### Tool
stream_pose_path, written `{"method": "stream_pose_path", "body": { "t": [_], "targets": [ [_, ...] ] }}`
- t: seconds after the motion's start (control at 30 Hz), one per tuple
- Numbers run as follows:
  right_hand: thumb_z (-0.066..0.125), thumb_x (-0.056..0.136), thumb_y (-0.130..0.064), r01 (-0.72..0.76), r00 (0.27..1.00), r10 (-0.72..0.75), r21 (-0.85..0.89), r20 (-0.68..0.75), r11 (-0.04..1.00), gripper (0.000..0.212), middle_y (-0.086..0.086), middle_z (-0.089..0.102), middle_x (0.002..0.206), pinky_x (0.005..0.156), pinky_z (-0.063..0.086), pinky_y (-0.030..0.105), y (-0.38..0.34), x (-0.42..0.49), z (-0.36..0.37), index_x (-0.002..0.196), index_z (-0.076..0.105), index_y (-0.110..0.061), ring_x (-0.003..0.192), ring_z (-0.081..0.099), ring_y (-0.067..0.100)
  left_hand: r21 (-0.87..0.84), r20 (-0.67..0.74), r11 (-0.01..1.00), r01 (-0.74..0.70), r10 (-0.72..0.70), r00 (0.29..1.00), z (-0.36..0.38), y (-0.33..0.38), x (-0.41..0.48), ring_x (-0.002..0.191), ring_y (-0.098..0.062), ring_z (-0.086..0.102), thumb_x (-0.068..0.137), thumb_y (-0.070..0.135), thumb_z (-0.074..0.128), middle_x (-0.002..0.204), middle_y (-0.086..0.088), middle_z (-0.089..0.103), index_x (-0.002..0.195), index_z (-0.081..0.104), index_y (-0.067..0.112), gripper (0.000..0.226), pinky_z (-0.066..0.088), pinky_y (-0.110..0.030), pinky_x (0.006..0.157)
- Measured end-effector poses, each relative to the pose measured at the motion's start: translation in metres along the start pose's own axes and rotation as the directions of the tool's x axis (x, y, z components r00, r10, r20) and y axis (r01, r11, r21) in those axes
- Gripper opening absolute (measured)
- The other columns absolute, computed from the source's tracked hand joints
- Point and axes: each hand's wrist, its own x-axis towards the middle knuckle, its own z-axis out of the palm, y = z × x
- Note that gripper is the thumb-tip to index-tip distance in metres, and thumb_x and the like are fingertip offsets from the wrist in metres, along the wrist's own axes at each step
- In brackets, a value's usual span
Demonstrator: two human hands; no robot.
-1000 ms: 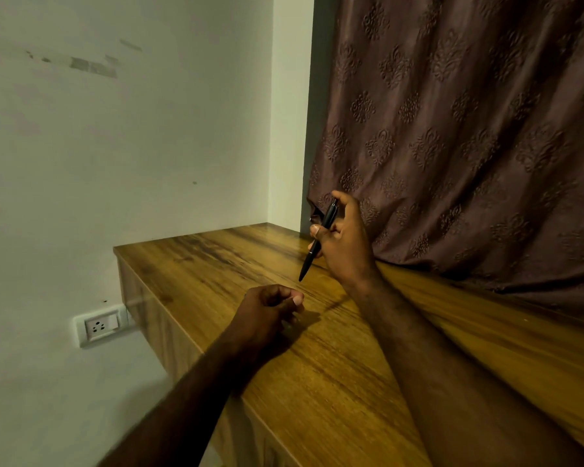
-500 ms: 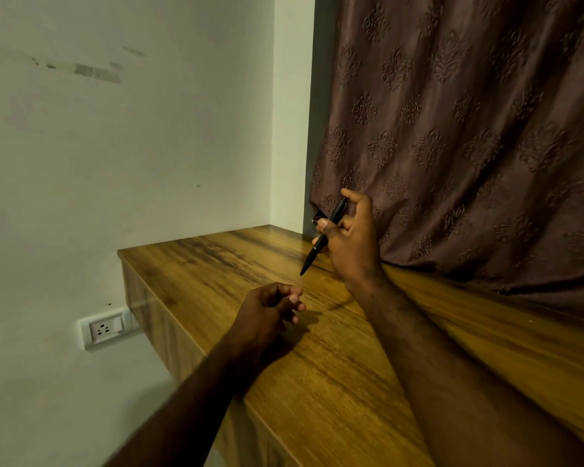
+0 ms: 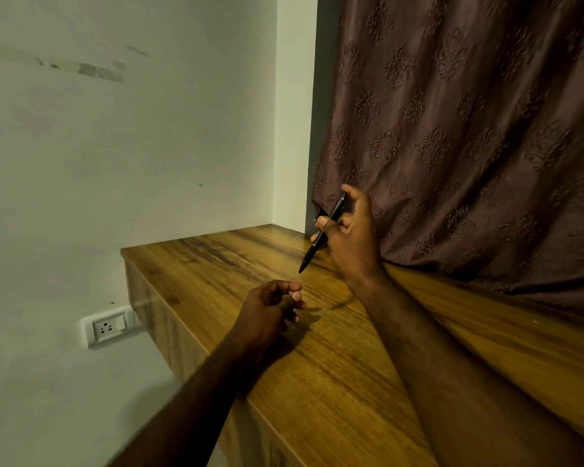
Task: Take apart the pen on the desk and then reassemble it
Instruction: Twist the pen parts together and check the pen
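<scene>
While right hand (image 3: 351,241) grips pen (image 3: 321,235) tip-down, left hand (image 3: 267,308) near, apart

A pale wall (image 3: 132,156) with a few grey scuff marks (image 3: 102,71) fills the left. Low on it, a white socket plate (image 3: 110,326) sits just beside the left edge of a glossy, streaky-grained wooden desk (image 3: 334,382). Along the desk's back edge hangs a brown curtain (image 3: 469,129) embossed with repeating floral motifs, in dim, warm light.

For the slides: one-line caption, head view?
Right hand grips a black pen tip-down over the wooden desk; left hand rests curled nearby.
</scene>
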Motion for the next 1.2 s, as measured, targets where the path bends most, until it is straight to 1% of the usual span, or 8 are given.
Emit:
{"method": "stream_pose_path", "body": {
  "t": [0.1,0.2,0.37,0.5,0.63,0.77,1.0,1.2],
  "targets": [
    [0.059,0.09,0.0,0.028,0.998,-0.026,-0.031,0.05,0.999,0.055,0.022,0.058,0.122,0.06,0.06,0.028,-0.004,0.0,0.004,0.134,0.039,-0.028,0.087,0.069,0.031,0.003,0.001,1.0,-0.005,0.005,1.0,-0.001,-0.002,0.001,0.065,-0.02,0.059,0.091,0.01,0.059,0.082,-0.009,0.069,0.103,0.064,0.005,0.014,0.044,-0.036,0.066],
    [0.059,0.091,-0.002,0.026,0.994,-0.018,-0.071,0.111,0.997,0.066,0.02,0.056,0.128,0.071,0.062,0.032,-0.007,0.0,0.008,0.139,0.032,-0.038,0.1,0.067,0.031,0.007,0.007,1.0,-0.003,0.003,1.0,-0.001,-0.002,0.001,0.067,-0.021,0.059,0.091,0.01,0.059,0.081,-0.008,0.07,0.102,0.064,0.006,0.013,0.044,-0.038,0.068],
    [0.058,0.092,-0.004,0.084,0.989,-0.067,-0.129,0.134,0.988,0.058,0.015,0.065,0.101,0.073,0.061,0.039,-0.017,-0.003,0.008,0.138,0.038,-0.032,0.088,0.068,0.028,-0.01,0.002,1.0,0.004,-0.004,1.0,-0.001,-0.003,0.001,0.071,-0.025,0.058,0.091,0.007,0.057,0.08,-0.008,0.068,0.103,0.064,0.005,0.013,0.042,-0.041,0.075],
    [0.059,0.092,-0.004,0.058,0.991,-0.045,-0.104,0.126,0.993,0.069,0.012,0.065,0.109,0.074,0.061,0.034,-0.019,-0.003,0.009,0.144,0.029,-0.039,0.089,0.069,0.023,-0.012,0.005,1.0,0.006,-0.006,1.0,-0.001,-0.005,0.002,0.073,-0.025,0.058,0.091,0.006,0.057,0.079,-0.007,0.069,0.102,0.064,0.005,0.013,0.042,-0.041,0.073],
    [0.059,0.092,-0.003,0.065,0.995,-0.059,-0.078,0.078,0.995,0.057,0.013,0.063,0.116,0.068,0.062,0.032,-0.018,-0.002,0.007,0.138,0.038,-0.028,0.087,0.069,0.026,-0.001,0.007,1.0,0.004,-0.004,1.0,-0.001,-0.004,0.002,0.072,-0.023,0.06,0.091,0.011,0.058,0.079,-0.006,0.07,0.1,0.066,0.007,0.013,0.044,-0.041,0.075],
    [0.058,0.091,-0.001,0.004,0.997,-0.003,-0.012,0.073,1.0,0.065,0.015,0.053,0.135,0.068,0.061,0.028,-0.015,-0.001,0.007,0.142,0.032,-0.032,0.103,0.066,0.033,0.024,0.003,1.0,0.003,-0.003,1.0,-0.001,-0.001,0.0,0.064,-0.018,0.06,0.09,0.016,0.06,0.081,-0.007,0.071,0.097,0.067,0.005,0.015,0.044,-0.039,0.071],
    [0.058,0.091,0.0,-0.001,0.999,0.001,0.009,0.036,1.0,0.055,0.019,0.058,0.121,0.06,0.06,0.029,-0.013,0.0,0.002,0.135,0.038,-0.025,0.084,0.069,0.03,0.028,-0.006,0.999,0.019,-0.018,1.0,0.001,0.002,-0.001,0.065,-0.018,0.06,0.089,0.019,0.061,0.084,-0.009,0.071,0.096,0.067,0.003,0.018,0.045,-0.036,0.068],
    [0.058,0.091,-0.001,-0.076,0.997,0.076,0.057,0.003,0.995,0.049,0.023,0.064,0.107,0.058,0.058,0.035,-0.003,0.005,0.0,0.128,0.04,-0.028,0.076,0.07,0.029,-0.104,0.024,0.994,0.012,-0.01,1.0,0.001,0.005,-0.005,0.06,-0.015,0.057,0.093,0.01,0.054,0.082,-0.011,0.067,0.103,0.064,-0.002,0.018,0.048,-0.023,0.049]
  ]
}}
